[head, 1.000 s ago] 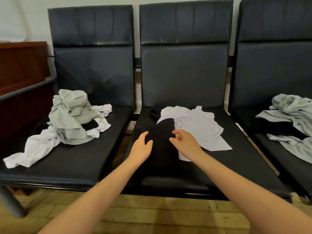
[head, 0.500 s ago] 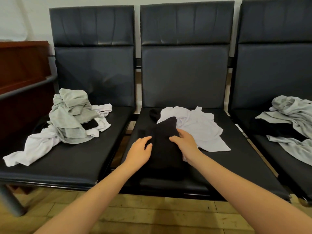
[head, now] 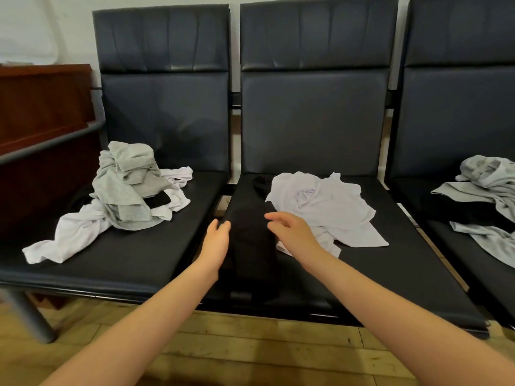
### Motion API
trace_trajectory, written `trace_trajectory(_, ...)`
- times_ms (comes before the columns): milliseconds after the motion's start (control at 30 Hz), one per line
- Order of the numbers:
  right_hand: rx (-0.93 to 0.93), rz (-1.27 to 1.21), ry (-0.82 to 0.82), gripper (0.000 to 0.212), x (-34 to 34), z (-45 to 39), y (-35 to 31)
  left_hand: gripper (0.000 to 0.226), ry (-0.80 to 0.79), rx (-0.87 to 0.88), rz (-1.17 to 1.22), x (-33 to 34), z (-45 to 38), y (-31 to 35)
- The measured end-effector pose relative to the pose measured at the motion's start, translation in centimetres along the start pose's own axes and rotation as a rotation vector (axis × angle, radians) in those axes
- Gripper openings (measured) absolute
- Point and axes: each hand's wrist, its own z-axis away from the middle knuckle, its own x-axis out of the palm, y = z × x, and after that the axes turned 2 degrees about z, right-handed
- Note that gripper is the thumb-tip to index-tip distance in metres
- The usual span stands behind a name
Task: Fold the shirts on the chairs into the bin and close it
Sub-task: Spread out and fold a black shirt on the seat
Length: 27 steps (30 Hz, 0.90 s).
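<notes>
Both my hands sit at the middle of the frame over the black shirt (head: 250,246), which lies as a long folded strip on the centre chair (head: 390,274). My left hand (head: 216,242) rests flat against its left edge, fingers straight. My right hand (head: 289,232) hovers at its right side, fingers loosely spread, gripping nothing. Just right lies a crumpled white shirt (head: 328,207).

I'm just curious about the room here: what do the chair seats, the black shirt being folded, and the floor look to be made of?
The middle chair seat looks like dark leather or vinyl: smooth, faint sheen, creases in the padded back. The black shirt seems soft matte knit fabric, likely cotton; it lies limp and shows no shine. The floor looks like pale wood planks, with visible seams and grain.
</notes>
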Motion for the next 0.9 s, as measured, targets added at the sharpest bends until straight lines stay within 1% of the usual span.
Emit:
trace_trajectory(33,0.016,0.088,0.06,0.032,-0.1,0.0,0.7,0.052,-0.003,0.027,-0.084,-0.2,0.1,-0.2)
trace_trajectory(67,0.042,0.152,0.08,0.037,-0.1,0.1,1.2,0.056,-0.023,0.059,-0.143,-0.2,0.3,-0.4)
trace_trajectory(100,0.08,0.193,0.062,0.044,-0.1,0.3,1.7,0.057,-0.035,0.101,-0.202,0.0,0.5,-0.7)
trace_trajectory(200,0.163,0.253,-0.071,0.061,0.5,1.0,2.1,0.052,-0.037,0.246,-0.427,0.7,1.0,-1.4)
trace_trajectory(300,0.118,0.287,-0.067,0.072,1.5,1.0,2.5,0.049,0.07,0.337,-0.795,0.3,0.7,-1.6)
trace_trajectory(367,0.085,0.281,-0.042,0.076,2.1,1.0,2.5,0.049,0.108,0.36,-0.947,-0.5,0.5,-1.6)
trace_trajectory(533,0.013,0.364,-0.059,0.083,2.9,1.3,2.5,0.048,0.069,0.371,-0.986,-1.7,0.5,-2.8)
trace_trajectory(600,0.009,0.357,-0.079,0.079,2.7,1.1,2.6,0.047,0.069,0.39,-0.955,-1.9,0.5,-2.7)
trace_trajectory(733,-0.044,0.299,-0.105,0.066,1.5,1.2,2.7,0.043,0.101,0.49,-0.835,-2.6,-0.1,-1.4)
trace_trajectory(833,-0.078,0.255,-0.118,0.059,0.6,1.6,3.1,0.044,0.056,0.522,-0.724,-2.7,-0.9,-0.5)
trace_trajectory(900,-0.061,0.215,-0.103,0.06,0.6,1.8,3.2,0.047,-0.007,0.511,-0.731,-2.3,-1.5,-0.5)
